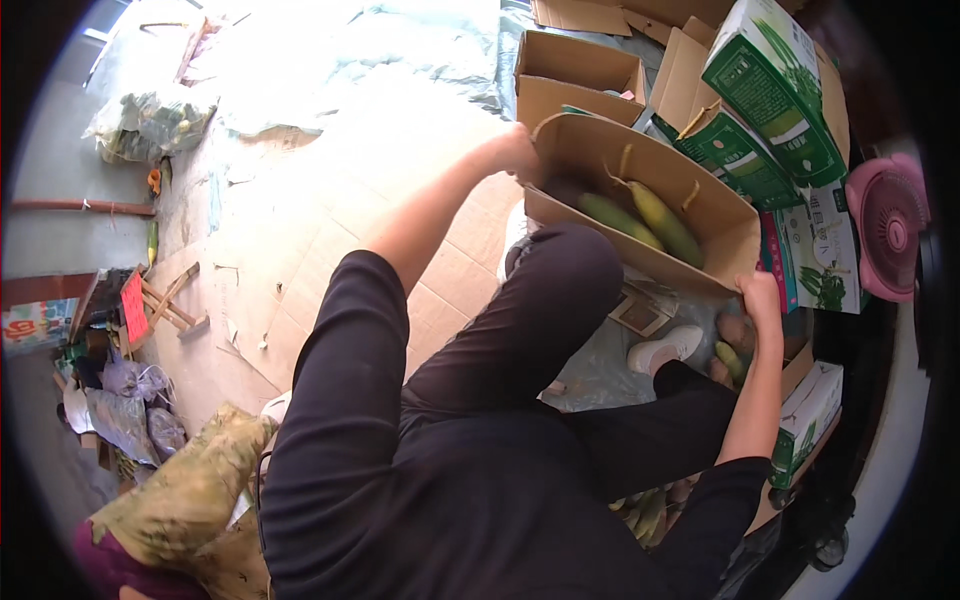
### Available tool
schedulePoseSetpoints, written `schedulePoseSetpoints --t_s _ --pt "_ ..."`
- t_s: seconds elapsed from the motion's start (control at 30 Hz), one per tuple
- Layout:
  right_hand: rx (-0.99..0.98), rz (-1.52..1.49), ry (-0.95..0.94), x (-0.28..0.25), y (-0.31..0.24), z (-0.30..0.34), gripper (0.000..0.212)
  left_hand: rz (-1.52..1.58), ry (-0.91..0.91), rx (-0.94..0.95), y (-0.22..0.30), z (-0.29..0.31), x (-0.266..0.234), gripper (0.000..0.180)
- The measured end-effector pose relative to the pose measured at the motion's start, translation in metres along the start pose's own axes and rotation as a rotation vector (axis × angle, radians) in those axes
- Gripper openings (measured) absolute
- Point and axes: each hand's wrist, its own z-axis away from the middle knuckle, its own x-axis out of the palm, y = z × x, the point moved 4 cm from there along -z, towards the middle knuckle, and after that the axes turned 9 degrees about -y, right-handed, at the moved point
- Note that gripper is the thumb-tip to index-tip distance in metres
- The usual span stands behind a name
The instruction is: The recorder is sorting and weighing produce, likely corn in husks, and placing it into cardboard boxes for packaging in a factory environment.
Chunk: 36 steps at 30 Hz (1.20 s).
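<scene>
At the bottom centre of the frame, dark trousers [515, 310] and a dark top [500, 490] are worn by the seated person. At the lower left, a stained cloth [185, 490] is spread in folds. Between the bent legs, a white shoe [672, 347] is seen beside clear plastic [597, 375], and vegetables [730, 362] are partly hidden by the right forearm.

Right of centre, an open cardboard box [732, 222] is gripped from both ends. Its near right corner is clasped by the right hand [759, 295], with the fingers curled over the rim. Its left end is held by the left hand [512, 152], whose fingers are partly lost in glare. Inside the box, two long gourds [665, 222] are laid side by side, slanting down to the right. A cord loop [691, 196] is fixed to the far wall.

At the right edge, a pink fan [890, 228] is placed beside green-and-white cartons [785, 90], which are stacked at the upper right. Past the held box, a plain carton [580, 97] is left open. The floor at centre left is covered with flattened cardboard [450, 265]. At the left, filled bags [125, 410] are heaped below a red card [134, 307]. At the upper left, a produce bag [150, 125] is seen near brightly lit plastic sheeting [420, 50].
</scene>
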Motion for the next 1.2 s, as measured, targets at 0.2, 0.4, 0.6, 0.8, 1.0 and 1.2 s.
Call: schedulePoseSetpoints --t_s 0.2,0.4,0.6,0.8,1.0,1.2 --pt "-0.223 0.327 -0.028 0.029 -0.166 -0.002 0.034 -0.097 0.033 0.083 -0.156 0.019 -0.022 0.037" --pt "-0.324 0.551 -0.109 0.106 -0.259 0.011 0.031 0.129 0.172 -0.323 -0.217 0.129 -0.051 0.034" --pt "-0.457 0.665 -0.341 0.217 -0.344 0.055 0.029 -0.067 0.253 -0.641 -0.334 0.23 -0.051 0.032" --pt "-0.602 0.712 -0.589 0.276 -0.357 0.094 0.027 -0.12 0.273 -0.906 -0.405 0.291 -0.009 0.029" --pt "-0.712 0.197 -0.433 0.185 -0.325 0.06 0.026 -0.084 0.496 -0.953 -0.374 0.31 0.016 0.028" --pt "-0.433 -0.136 -0.232 0.076 -0.207 0.036 0.017 -0.178 0.456 -0.063 -0.25 0.261 0.055 0.047"
